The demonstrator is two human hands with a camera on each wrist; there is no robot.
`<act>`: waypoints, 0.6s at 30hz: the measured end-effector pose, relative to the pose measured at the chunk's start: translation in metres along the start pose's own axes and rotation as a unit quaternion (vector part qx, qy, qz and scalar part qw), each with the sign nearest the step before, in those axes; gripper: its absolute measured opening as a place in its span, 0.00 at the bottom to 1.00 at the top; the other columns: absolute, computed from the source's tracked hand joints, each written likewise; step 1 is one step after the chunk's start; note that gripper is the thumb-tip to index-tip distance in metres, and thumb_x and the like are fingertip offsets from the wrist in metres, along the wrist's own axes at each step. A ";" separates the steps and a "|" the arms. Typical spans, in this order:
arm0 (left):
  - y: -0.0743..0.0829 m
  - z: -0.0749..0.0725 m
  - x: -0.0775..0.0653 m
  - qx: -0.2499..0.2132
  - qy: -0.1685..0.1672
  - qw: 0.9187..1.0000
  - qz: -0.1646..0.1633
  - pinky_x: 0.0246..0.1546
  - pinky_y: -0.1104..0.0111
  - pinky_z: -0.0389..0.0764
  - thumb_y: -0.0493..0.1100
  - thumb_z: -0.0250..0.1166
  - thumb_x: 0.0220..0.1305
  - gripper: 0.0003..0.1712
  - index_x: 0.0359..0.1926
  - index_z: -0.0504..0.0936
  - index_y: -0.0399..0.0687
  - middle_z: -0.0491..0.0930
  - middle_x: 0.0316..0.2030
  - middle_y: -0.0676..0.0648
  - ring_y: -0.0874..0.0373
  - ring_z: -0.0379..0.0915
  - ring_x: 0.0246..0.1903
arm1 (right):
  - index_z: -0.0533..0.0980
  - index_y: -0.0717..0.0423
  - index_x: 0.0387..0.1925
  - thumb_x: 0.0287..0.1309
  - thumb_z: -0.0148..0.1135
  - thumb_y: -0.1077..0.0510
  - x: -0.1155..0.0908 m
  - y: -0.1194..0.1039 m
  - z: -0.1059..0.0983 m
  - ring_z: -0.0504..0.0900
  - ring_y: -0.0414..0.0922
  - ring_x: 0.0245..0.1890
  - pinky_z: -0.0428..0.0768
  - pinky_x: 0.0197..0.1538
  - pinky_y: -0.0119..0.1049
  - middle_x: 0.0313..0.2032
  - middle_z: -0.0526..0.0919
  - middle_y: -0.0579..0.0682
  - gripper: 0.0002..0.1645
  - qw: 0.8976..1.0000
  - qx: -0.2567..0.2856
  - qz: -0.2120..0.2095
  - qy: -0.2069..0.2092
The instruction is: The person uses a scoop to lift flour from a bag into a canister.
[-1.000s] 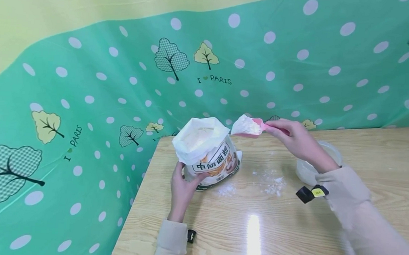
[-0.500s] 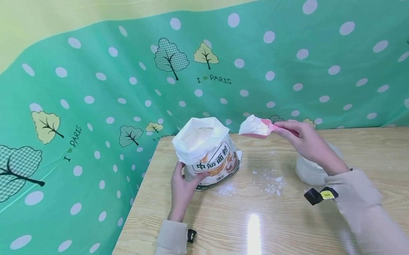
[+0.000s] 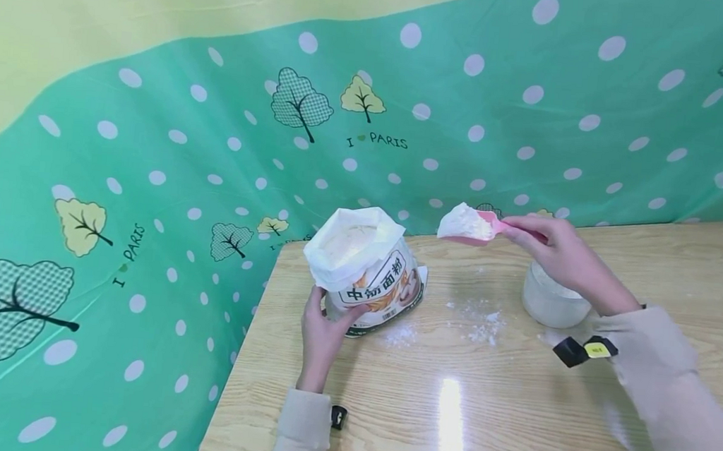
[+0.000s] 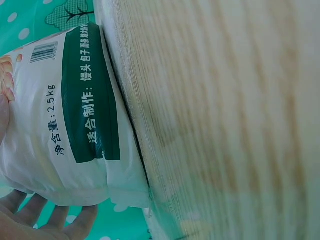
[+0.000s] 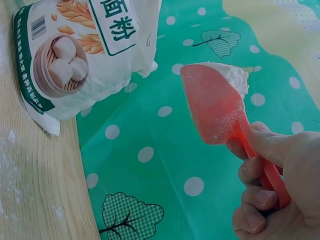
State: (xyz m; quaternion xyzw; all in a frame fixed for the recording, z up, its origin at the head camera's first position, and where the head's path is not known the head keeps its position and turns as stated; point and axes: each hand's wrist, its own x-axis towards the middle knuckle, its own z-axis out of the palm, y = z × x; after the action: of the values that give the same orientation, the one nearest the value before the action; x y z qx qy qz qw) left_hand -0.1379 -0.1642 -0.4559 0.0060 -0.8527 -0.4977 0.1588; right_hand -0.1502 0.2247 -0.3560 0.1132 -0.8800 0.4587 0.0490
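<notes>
An opened flour bag (image 3: 389, 284) stands on the table, its white mouth spread and flour showing inside. My left hand (image 3: 324, 336) holds it low on the near side, thumb across the printed front; in the left wrist view the other fingers (image 4: 57, 217) lie against its side. In my right hand (image 3: 563, 252) I grip the handle of a pink scoop (image 5: 212, 100), heaped with white flour (image 3: 464, 221). The scoop is in the air to the right of the bag. Partly hidden below my right hand is a clear round container (image 3: 553, 304) with white contents.
Spilled flour (image 3: 486, 327) dusts the wooden table (image 3: 398, 412) between bag and container. A green, dotted cloth (image 3: 213, 164) with tree prints hangs behind the table and along its left side. Black bands sit at both wrists.
My right hand has carried the loaded scoop rightward, away from the bag's mouth and toward the container. The left hand and the bag have stayed in place.
</notes>
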 end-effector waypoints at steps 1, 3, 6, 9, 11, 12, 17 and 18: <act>0.000 0.000 0.000 -0.001 -0.001 1.000 0.001 0.63 0.45 0.69 0.63 0.80 0.42 0.45 0.62 0.73 0.61 0.77 0.58 0.59 0.56 0.68 0.63 | 0.75 0.59 0.63 0.70 0.58 0.49 -0.001 0.001 -0.001 0.73 0.49 0.46 0.75 0.40 0.21 0.53 0.80 0.59 0.26 1.000 -0.002 0.002 0.000; 0.000 0.000 0.000 -0.001 -0.001 1.000 0.001 0.63 0.46 0.70 0.63 0.80 0.42 0.45 0.62 0.73 0.62 0.77 0.57 0.59 0.57 0.68 0.62 | 0.75 0.59 0.63 0.70 0.58 0.49 -0.003 0.003 -0.003 0.71 0.48 0.43 0.74 0.37 0.23 0.51 0.81 0.58 0.26 1.000 -0.006 0.004 0.003; -0.001 0.000 0.000 -0.001 -0.003 1.000 0.001 0.62 0.47 0.70 0.64 0.79 0.42 0.45 0.62 0.72 0.63 0.77 0.57 0.60 0.58 0.68 0.62 | 0.76 0.58 0.62 0.70 0.58 0.49 -0.006 0.006 -0.006 0.71 0.44 0.41 0.74 0.37 0.23 0.51 0.81 0.56 0.25 1.000 -0.007 0.004 0.007; -0.001 -0.001 0.000 0.000 -0.004 1.000 -0.001 0.62 0.47 0.70 0.65 0.79 0.42 0.45 0.62 0.72 0.63 0.76 0.57 0.61 0.58 0.68 0.62 | 0.76 0.57 0.62 0.70 0.57 0.47 -0.009 0.009 -0.009 0.72 0.41 0.42 0.73 0.40 0.18 0.51 0.81 0.55 0.26 1.000 -0.002 0.007 0.008; -0.001 -0.001 0.000 0.002 -0.004 1.000 -0.002 0.62 0.47 0.70 0.65 0.79 0.41 0.46 0.62 0.72 0.63 0.76 0.57 0.60 0.58 0.68 0.62 | 0.75 0.56 0.63 0.71 0.56 0.46 -0.012 0.010 -0.011 0.73 0.41 0.46 0.72 0.43 0.15 0.54 0.80 0.55 0.27 1.000 0.001 0.015 0.005; -0.001 -0.001 0.000 0.003 -0.004 1.000 -0.003 0.63 0.47 0.70 0.65 0.79 0.41 0.46 0.62 0.72 0.64 0.76 0.57 0.60 0.58 0.68 0.62 | 0.75 0.55 0.63 0.70 0.56 0.45 -0.013 0.011 -0.012 0.73 0.42 0.49 0.71 0.43 0.13 0.56 0.79 0.55 0.27 1.000 0.002 0.019 0.003; 0.000 -0.001 0.000 0.007 -0.005 1.000 -0.005 0.62 0.47 0.70 0.65 0.79 0.42 0.46 0.63 0.72 0.64 0.76 0.58 0.60 0.57 0.68 0.63 | 0.73 0.54 0.65 0.69 0.56 0.42 -0.018 0.015 -0.017 0.73 0.53 0.58 0.67 0.43 0.09 0.63 0.75 0.59 0.30 0.999 0.001 0.040 -0.003; 0.000 -0.001 -0.001 0.007 -0.005 1.000 -0.005 0.62 0.48 0.70 0.65 0.79 0.42 0.46 0.63 0.72 0.64 0.76 0.58 0.60 0.57 0.68 0.62 | 0.73 0.54 0.65 0.69 0.56 0.42 -0.019 0.015 -0.018 0.73 0.54 0.59 0.66 0.43 0.08 0.64 0.74 0.60 0.31 0.999 -0.001 0.043 -0.002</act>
State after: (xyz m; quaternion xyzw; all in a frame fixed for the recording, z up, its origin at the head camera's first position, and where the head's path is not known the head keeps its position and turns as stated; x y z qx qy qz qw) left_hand -0.1370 -0.1644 -0.4554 0.0093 -0.8567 -0.4929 0.1519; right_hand -0.1360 0.2512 -0.3612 0.0764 -0.8845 0.4595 0.0273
